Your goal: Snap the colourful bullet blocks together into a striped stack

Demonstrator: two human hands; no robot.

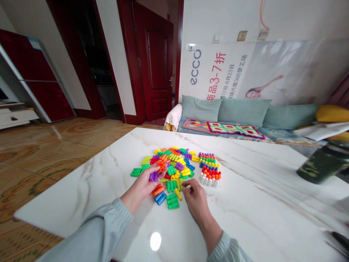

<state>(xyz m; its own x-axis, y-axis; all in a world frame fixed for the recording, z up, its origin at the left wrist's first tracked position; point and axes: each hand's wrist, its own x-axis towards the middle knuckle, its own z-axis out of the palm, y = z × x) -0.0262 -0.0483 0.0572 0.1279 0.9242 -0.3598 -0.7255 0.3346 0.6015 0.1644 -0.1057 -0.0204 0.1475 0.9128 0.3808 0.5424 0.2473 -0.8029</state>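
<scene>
My left hand (pixel 144 182) is closed around an orange bullet-shaped plastic block (pixel 161 166) and a purple bullet-shaped plastic block (pixel 153 177), held above the left side of a loose pile. My right hand (pixel 195 196) rests at the pile's near right side, its fingers curled in a pinch. Its fingertips are against or just beside a yellow-green block (pixel 179 184); whether they grip it I cannot tell. Close by lie a yellow block (pixel 178 194), green blocks (pixel 172 201) and a blue block (pixel 160 198). Farther back, the pile mixes several colours.
Right of the pile, rows of joined blocks stand sorted by colour, with white blocks (pixel 210 180) nearest. The white marble-patterned table (pixel 259 218) has a dark camouflage cup (pixel 321 163) at its right. Behind it is a sofa with green cushions (pixel 242 111).
</scene>
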